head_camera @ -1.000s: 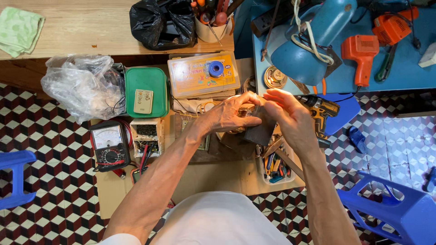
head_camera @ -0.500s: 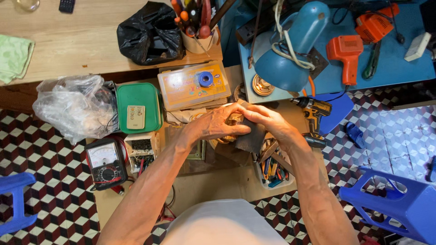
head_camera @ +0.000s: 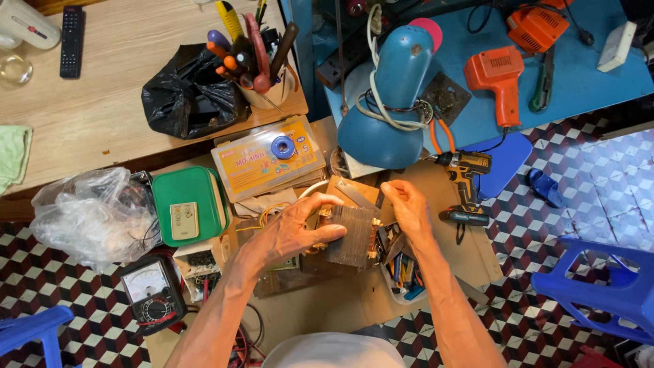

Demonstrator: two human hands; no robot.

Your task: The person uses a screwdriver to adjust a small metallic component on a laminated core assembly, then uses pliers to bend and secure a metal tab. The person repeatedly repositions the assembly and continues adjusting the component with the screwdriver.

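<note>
Both hands on the transformer core (head_camera: 352,235).
Left hand (head_camera: 294,232) fingers clamp its edges; right hand (head_camera: 411,211) fingers curl closed beside it; looks heavy, rigid.

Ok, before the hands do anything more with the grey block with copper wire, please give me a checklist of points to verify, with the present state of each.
1. Left hand grips the grey laminated metal block with copper windings: ok, thumb and fingers are around it.
2. Right hand supports the block: ok, fingers touch its upper right edge.
3. Block rests on the low cardboard-covered work surface: cannot tell, hands hide its underside.
4. Yellow and black cordless drill apart from the hands: ok, it lies beside the right hand.
5. Black analog multimeter apart from the hands: ok, it lies by the left forearm, untouched.
</note>
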